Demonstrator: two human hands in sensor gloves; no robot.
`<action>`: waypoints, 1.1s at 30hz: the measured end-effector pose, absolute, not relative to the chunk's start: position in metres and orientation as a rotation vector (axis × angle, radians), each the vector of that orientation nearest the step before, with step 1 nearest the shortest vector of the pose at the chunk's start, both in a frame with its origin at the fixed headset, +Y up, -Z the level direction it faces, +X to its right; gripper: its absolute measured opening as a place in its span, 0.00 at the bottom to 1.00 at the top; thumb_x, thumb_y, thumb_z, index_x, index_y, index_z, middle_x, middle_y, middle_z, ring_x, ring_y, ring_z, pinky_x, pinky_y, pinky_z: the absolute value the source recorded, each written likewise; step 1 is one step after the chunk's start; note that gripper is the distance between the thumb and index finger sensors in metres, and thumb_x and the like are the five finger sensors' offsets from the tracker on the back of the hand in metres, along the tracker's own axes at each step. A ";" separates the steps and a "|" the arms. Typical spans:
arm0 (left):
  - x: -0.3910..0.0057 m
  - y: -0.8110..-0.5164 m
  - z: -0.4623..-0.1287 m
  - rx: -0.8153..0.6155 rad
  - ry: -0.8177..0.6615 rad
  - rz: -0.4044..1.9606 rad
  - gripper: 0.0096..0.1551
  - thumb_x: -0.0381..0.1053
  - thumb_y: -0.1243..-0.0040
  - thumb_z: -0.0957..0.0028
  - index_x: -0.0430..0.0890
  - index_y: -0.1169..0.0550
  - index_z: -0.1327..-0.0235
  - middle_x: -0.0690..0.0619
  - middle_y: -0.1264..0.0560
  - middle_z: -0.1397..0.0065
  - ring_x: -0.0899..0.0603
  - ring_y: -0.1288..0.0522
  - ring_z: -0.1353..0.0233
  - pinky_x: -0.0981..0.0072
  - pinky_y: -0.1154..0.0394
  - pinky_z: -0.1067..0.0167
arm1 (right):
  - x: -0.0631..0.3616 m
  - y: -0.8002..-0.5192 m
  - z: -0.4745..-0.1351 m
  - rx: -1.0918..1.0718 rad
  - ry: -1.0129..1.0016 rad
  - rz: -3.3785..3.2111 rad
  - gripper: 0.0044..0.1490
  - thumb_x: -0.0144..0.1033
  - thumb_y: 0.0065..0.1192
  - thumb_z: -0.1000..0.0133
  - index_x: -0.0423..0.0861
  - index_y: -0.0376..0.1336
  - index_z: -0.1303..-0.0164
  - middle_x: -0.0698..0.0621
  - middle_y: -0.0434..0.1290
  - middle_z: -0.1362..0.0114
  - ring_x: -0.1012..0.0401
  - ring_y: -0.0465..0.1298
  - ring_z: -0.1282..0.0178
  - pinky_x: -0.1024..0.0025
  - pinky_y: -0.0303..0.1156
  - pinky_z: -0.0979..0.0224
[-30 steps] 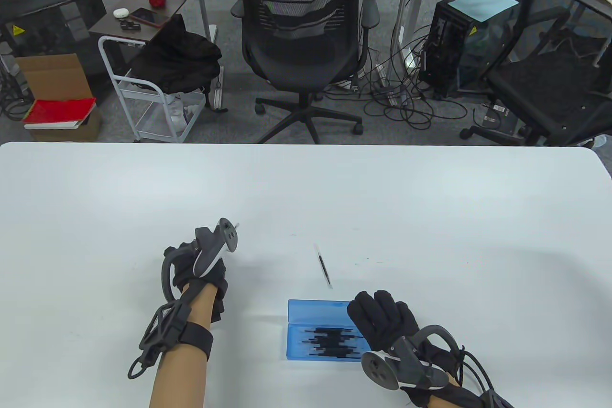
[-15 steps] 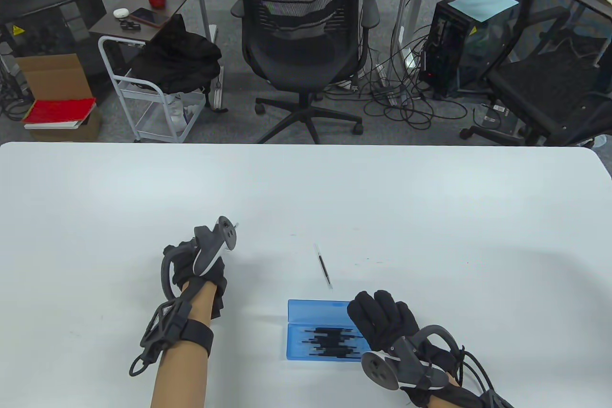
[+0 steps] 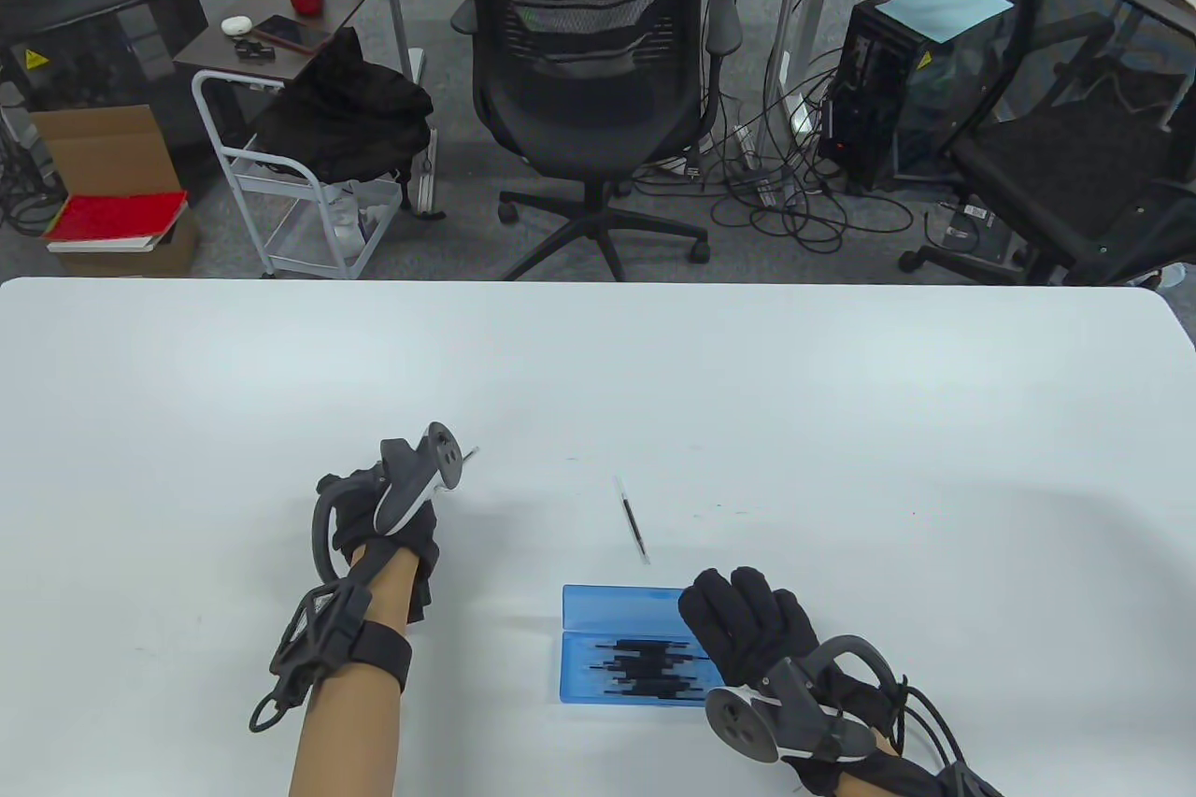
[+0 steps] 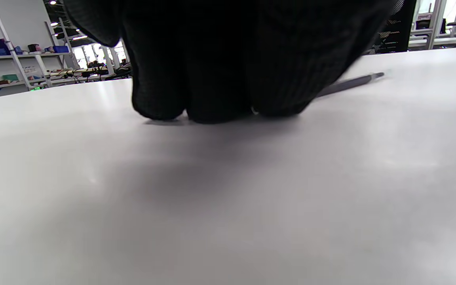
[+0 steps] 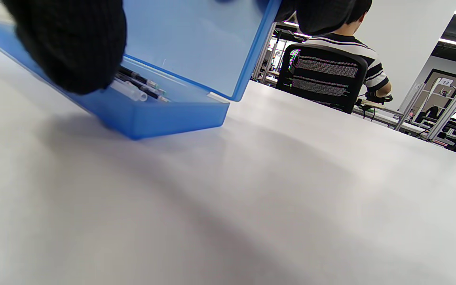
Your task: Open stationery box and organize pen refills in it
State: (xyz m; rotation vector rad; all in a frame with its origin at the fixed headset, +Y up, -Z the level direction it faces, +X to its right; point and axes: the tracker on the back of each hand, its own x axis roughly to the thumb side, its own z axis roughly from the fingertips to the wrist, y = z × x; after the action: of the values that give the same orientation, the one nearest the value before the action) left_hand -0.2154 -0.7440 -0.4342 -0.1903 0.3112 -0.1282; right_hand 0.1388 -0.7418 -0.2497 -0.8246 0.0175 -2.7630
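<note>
My left hand (image 3: 388, 524) sits knuckles-down on the white table (image 3: 841, 423), fingers curled in a bunch; from the left wrist view the fingertips (image 4: 216, 107) touch the tabletop and a dark pen refill (image 4: 348, 83) runs out from under them toward the right; in the table view only its pale tip (image 3: 470, 454) pokes past the tracker (image 3: 420, 479), so I read it as pinched in that hand, though the grip itself is hidden.

My right hand (image 3: 747, 624) lies on the right end of the blue stationery box (image 3: 617, 652); fingers reach over the raised lid (image 5: 196, 43), thumb (image 5: 73, 47) down against the front of the tray; curled round the box, holding it open.

The box: translucent blue plastic, shallow, long and narrow, lid hinged along the far side and standing tilted up; it sits near my edge of the table, just left of the right hand; inside, a loose row of black refills (image 3: 645, 671) lying lengthwise, ends uneven, some with clear tips visible from the right wrist view.

One more refill (image 3: 633, 520) lies alone on the table just beyond the box, slanted, between the two hands, touching nothing.

Beyond the table: a black mesh office chair (image 3: 589, 59); a person in a striped shirt (image 5: 364, 67) seated behind it.
</note>
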 end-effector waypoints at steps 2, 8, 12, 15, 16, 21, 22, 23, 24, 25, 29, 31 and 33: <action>-0.214 -0.745 -0.434 -0.192 0.297 -0.153 0.23 0.51 0.32 0.43 0.45 0.19 0.37 0.51 0.16 0.36 0.39 0.18 0.33 0.29 0.41 0.19 | 0.139 -0.742 -0.250 -0.825 0.017 -2.764 0.73 0.56 0.70 0.50 0.45 0.30 0.10 0.37 0.35 0.05 0.33 0.48 0.09 0.36 0.57 0.15; -0.209 -0.748 -0.434 -0.187 0.259 -0.244 0.23 0.52 0.34 0.44 0.45 0.19 0.39 0.51 0.16 0.38 0.40 0.18 0.34 0.29 0.42 0.18 | 0.139 -0.742 -0.250 -0.825 0.017 -2.763 0.73 0.56 0.70 0.50 0.45 0.31 0.10 0.37 0.35 0.05 0.33 0.48 0.09 0.36 0.57 0.15; -0.206 -0.749 -0.433 -0.197 0.243 -0.291 0.23 0.52 0.36 0.45 0.45 0.19 0.39 0.52 0.16 0.37 0.40 0.18 0.33 0.29 0.42 0.18 | 0.139 -0.742 -0.250 -0.825 0.017 -2.763 0.73 0.56 0.70 0.50 0.45 0.30 0.10 0.37 0.35 0.05 0.33 0.48 0.09 0.36 0.57 0.15; -0.206 -0.749 -0.432 -0.197 0.238 -0.291 0.23 0.53 0.36 0.45 0.46 0.20 0.39 0.52 0.16 0.37 0.40 0.18 0.34 0.29 0.42 0.18 | 0.139 -0.742 -0.250 -0.825 0.017 -2.763 0.73 0.56 0.70 0.50 0.45 0.30 0.10 0.37 0.35 0.05 0.33 0.48 0.09 0.36 0.57 0.15; -0.207 -0.749 -0.431 -0.201 0.235 -0.285 0.23 0.53 0.36 0.45 0.46 0.20 0.39 0.52 0.16 0.38 0.40 0.18 0.34 0.29 0.42 0.18 | 0.139 -0.742 -0.250 -0.825 0.017 -2.763 0.73 0.56 0.70 0.50 0.45 0.31 0.10 0.37 0.35 0.05 0.33 0.48 0.09 0.36 0.57 0.15; -0.208 -0.740 -0.426 -0.187 0.201 -0.246 0.23 0.53 0.37 0.44 0.46 0.20 0.39 0.53 0.17 0.37 0.40 0.18 0.33 0.29 0.41 0.19 | 0.139 -0.742 -0.250 -0.825 0.017 -2.763 0.72 0.56 0.70 0.50 0.45 0.31 0.10 0.37 0.35 0.05 0.33 0.48 0.09 0.36 0.57 0.15; -0.207 -0.735 -0.424 -0.175 0.189 -0.228 0.23 0.53 0.37 0.44 0.46 0.20 0.39 0.53 0.17 0.37 0.40 0.18 0.33 0.29 0.41 0.19 | 0.139 -0.742 -0.250 -0.825 0.017 -2.763 0.72 0.56 0.70 0.50 0.45 0.31 0.10 0.37 0.35 0.05 0.33 0.48 0.09 0.36 0.57 0.15; -0.206 -0.731 -0.421 -0.164 0.176 -0.214 0.23 0.53 0.36 0.44 0.46 0.20 0.39 0.53 0.17 0.37 0.40 0.18 0.33 0.29 0.41 0.19 | 0.139 -0.742 -0.250 -0.825 0.017 -2.763 0.73 0.56 0.70 0.50 0.45 0.31 0.10 0.37 0.35 0.05 0.33 0.48 0.09 0.36 0.57 0.15; -0.204 -0.724 -0.418 -0.145 0.151 -0.198 0.23 0.53 0.36 0.44 0.46 0.20 0.39 0.53 0.17 0.37 0.40 0.18 0.33 0.29 0.41 0.19 | 0.139 -0.742 -0.250 -0.825 0.017 -2.763 0.72 0.56 0.70 0.50 0.45 0.31 0.10 0.37 0.35 0.05 0.33 0.48 0.09 0.36 0.57 0.15; -0.201 -0.716 -0.413 -0.124 0.122 -0.183 0.23 0.53 0.36 0.44 0.46 0.20 0.39 0.53 0.17 0.37 0.40 0.18 0.33 0.29 0.41 0.19 | 0.139 -0.742 -0.250 -0.828 0.015 -2.765 0.72 0.56 0.70 0.50 0.45 0.31 0.10 0.37 0.35 0.05 0.33 0.48 0.09 0.36 0.57 0.15; -0.180 -0.679 -0.385 -0.008 -0.045 -0.130 0.23 0.53 0.36 0.44 0.46 0.20 0.39 0.53 0.17 0.37 0.40 0.18 0.33 0.29 0.40 0.20 | 0.139 -0.742 -0.250 -0.828 0.016 -2.764 0.73 0.56 0.70 0.50 0.45 0.30 0.10 0.37 0.35 0.05 0.33 0.48 0.09 0.36 0.57 0.15; -0.168 -0.663 -0.367 0.054 -0.129 -0.114 0.23 0.53 0.36 0.44 0.46 0.20 0.39 0.52 0.17 0.37 0.40 0.18 0.34 0.29 0.40 0.20 | 0.139 -0.742 -0.250 -0.828 0.016 -2.764 0.73 0.56 0.70 0.50 0.45 0.30 0.10 0.37 0.35 0.05 0.33 0.47 0.09 0.36 0.57 0.15; -0.154 -0.648 -0.345 0.109 -0.228 -0.110 0.23 0.54 0.36 0.44 0.46 0.20 0.39 0.53 0.17 0.38 0.40 0.17 0.34 0.29 0.40 0.21 | 0.139 -0.742 -0.250 -0.825 0.017 -2.762 0.73 0.56 0.70 0.50 0.45 0.30 0.10 0.37 0.35 0.05 0.33 0.47 0.09 0.36 0.57 0.15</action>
State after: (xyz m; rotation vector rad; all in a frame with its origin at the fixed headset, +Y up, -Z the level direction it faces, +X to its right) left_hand -0.1540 -0.6484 -0.3452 0.1092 -0.2277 -0.1104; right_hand 0.1387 -0.7424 -0.2497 -0.8249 0.0167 -2.7618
